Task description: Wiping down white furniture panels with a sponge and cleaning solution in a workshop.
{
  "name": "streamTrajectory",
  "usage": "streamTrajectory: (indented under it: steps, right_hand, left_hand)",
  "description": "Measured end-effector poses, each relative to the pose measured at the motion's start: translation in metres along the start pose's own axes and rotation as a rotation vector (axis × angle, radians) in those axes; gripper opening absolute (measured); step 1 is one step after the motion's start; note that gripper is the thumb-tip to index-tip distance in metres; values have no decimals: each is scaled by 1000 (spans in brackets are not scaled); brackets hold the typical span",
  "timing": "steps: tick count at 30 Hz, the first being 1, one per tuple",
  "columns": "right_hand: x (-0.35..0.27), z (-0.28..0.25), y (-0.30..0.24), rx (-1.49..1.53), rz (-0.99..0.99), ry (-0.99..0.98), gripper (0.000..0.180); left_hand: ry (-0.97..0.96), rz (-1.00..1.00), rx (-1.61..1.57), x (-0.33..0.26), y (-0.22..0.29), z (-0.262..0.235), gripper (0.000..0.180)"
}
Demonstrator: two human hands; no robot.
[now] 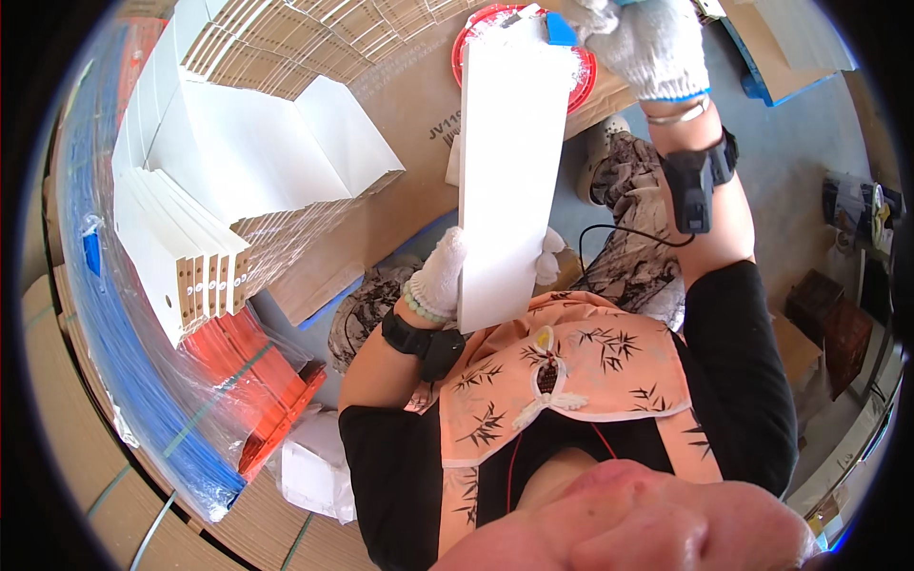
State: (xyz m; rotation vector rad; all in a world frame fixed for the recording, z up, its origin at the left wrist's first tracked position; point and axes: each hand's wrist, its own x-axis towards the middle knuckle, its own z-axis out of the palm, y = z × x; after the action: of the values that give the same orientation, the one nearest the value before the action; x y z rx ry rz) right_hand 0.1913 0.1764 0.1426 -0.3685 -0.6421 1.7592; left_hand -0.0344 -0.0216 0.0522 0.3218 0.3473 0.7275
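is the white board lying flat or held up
Held up. The white board is off any surface, gripped at its near end by the left hand and at its far end by the right hand.

- Bright daylight fills the scene; colours are vivid and nothing looks dim.
- The long white board (506, 171) is the brightest surface, close to washed out, with little texture left on its face.
- The folded white sheets (257, 143) at far left also glare, their creases showing only as faint grey shading.
- Shadows are soft and short, lying under the board and in the folds of the clothing.
- The fisheye lens bends straight edges strongly toward the rim, and a black border rings the round picture.
- The very near bottom area is blurred; the middle is sharp.
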Motion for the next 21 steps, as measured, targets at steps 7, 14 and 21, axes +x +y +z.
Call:
streamTrajectory:
  steps: [7,14,21]
  right_hand:
    - [-59,42,68,-486,275,-590,36]
    - [3,10,27,112,156,-268,25]
    - [9,-10,10,-108,-115,55,23]
  left_hand:
    - [111,-105,144,7,2,-4,96]
    - [59,-201,362,-1,-1,6,115]
    - [29,-68,-41,1,5,-7,108]
